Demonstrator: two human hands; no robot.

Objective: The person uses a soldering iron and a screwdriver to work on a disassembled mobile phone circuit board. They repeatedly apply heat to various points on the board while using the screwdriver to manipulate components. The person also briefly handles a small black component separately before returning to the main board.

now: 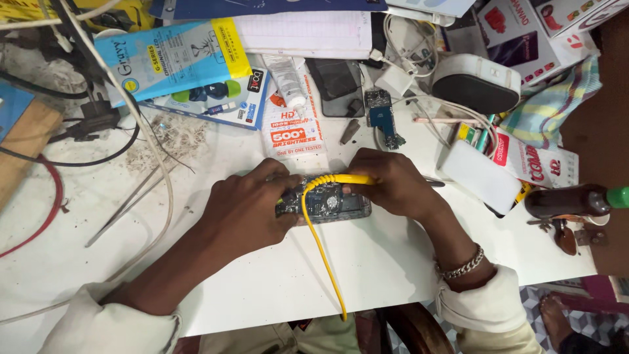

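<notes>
Looking down at the white worktable (367,262), I see both hands closed in on an opened phone (325,204) lying flat near the table's middle, dark and glossy w/ its insides showing. My left hand (246,210) wraps the phone's left end, fingers curled over the top edge and pressed down on it, which I judge pins it flat so it can't skid. My right hand (392,182) sits at the phone's upper right, fingers bunched together and pinching a yellow-handled tool (341,178) low, close to where it meets the phone; can't see the tip, it's hidden under the fingers. A yellow cord (322,252) coils at the handle, crosses over the phone and runs toward me off the table's near edge, prob. left slack so it doesn't drag on the tool. A metal bracelet (462,265) is on the right wrist.

Other stuff is pushed to the back and sides, away from the hands: a small blue circuit board (382,118) just above the right hand, a second dark phone (335,85) beyond it, a white tube (288,82), a blue and yellow box (170,59) at upper left, a white slab-shaped block (477,176) to the right, and a dark bottle with green cap (573,200) lying at the far right. Cables (98,137) trail across the left side, well apart from the phone.
</notes>
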